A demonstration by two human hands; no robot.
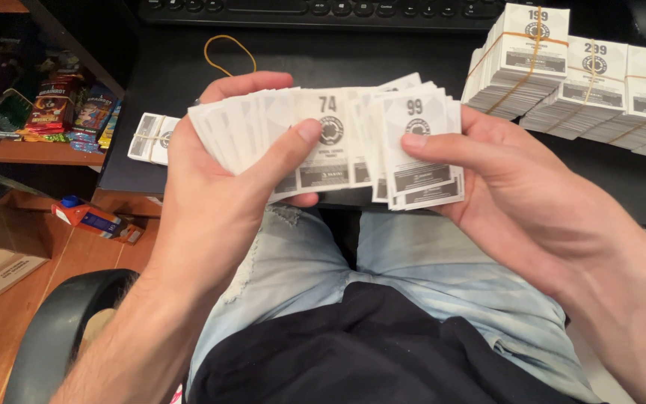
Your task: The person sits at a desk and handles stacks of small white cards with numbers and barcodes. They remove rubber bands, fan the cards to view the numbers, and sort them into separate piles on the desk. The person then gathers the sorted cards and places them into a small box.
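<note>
A fan of small white cards [338, 138] with grey printed backs is spread between both hands above my lap. My left hand [222, 172] grips the left part of the fan, its thumb pressed on a middle card. The right part sits in my right hand [502, 179], whose thumb lies across the front card while the fingers support it from behind.
Three banded stacks of similar cards [562, 75] stand on the black desk [166, 67] at the right. A small banded bundle [151, 138] lies at the left, a loose rubber band [226, 49] behind it. A keyboard [315, 11] is at the back. A shelf of packets [61, 105] is at the left.
</note>
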